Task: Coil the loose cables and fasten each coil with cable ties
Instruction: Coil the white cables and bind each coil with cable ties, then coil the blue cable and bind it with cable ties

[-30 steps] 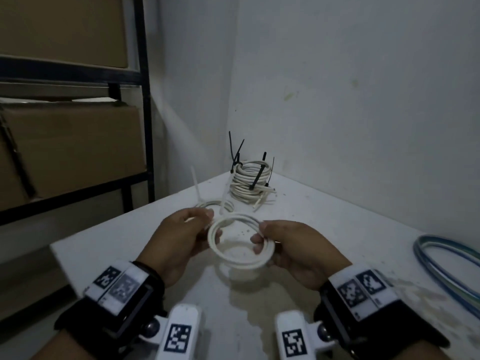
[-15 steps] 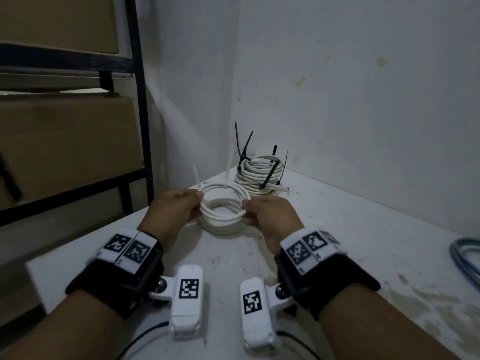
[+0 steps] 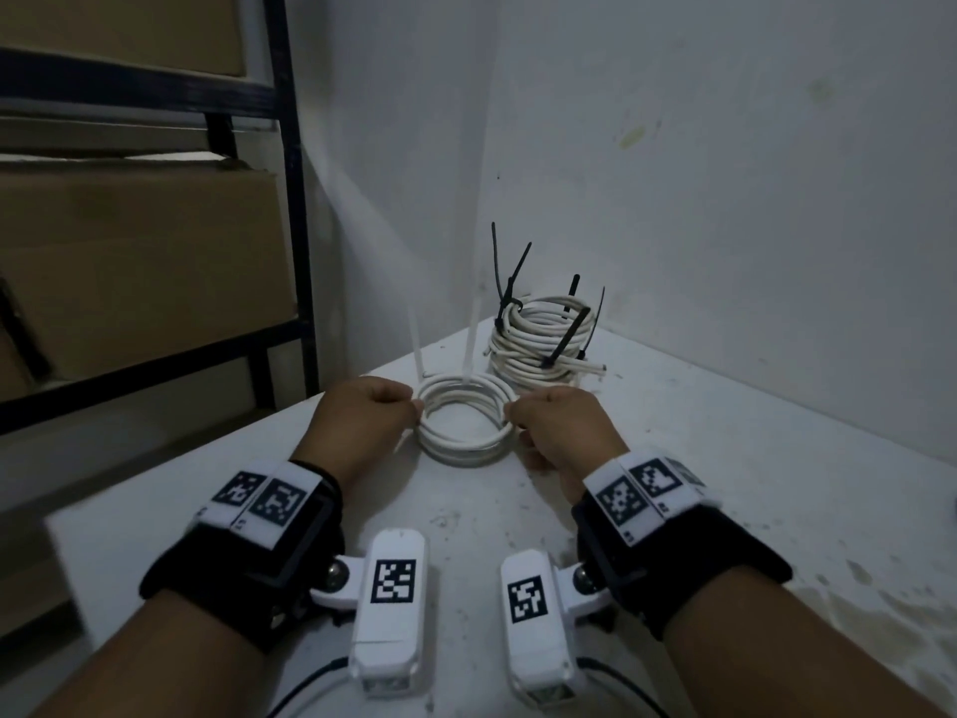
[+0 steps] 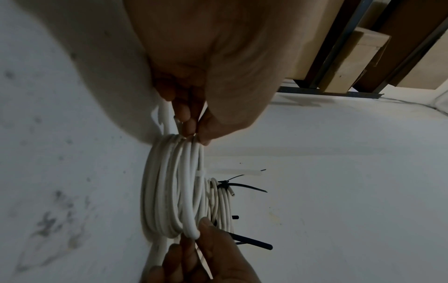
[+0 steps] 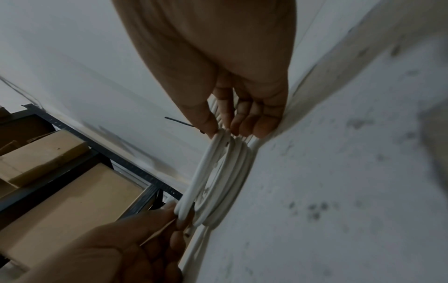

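Two hands on one white cable coil. Biggest first: white table point(image 3: 725, 484), stained, pushed into a corner of white walls. Black metal shelf rack point(image 3: 290, 199) to the left of it, cardboard boxes point(image 3: 129, 272) on the shelves.

Left hand point(image 3: 362, 422) pinches the left side of the coil point(image 3: 466, 422), thumb and fingertips closed on the strands; the left wrist view shows this clearly. Right hand point(image 3: 559, 432) pinches the right side the same way, thumb on the top loops, fingers curled under. Neither is free or spread.

Coil sits low at the table surface, near the far end; bottom loops look to be touching the table in the wrist views, top loops lifted slightly apart between the fingers. Two pale cable ties point(image 3: 468, 349) stand up from its far side.

Just behind it, in the corner: a stack of finished white coils point(image 3: 538, 344), bound with black cable ties point(image 3: 564, 339), tails sticking up and out. Cut cable ends poke from the stack's right side.
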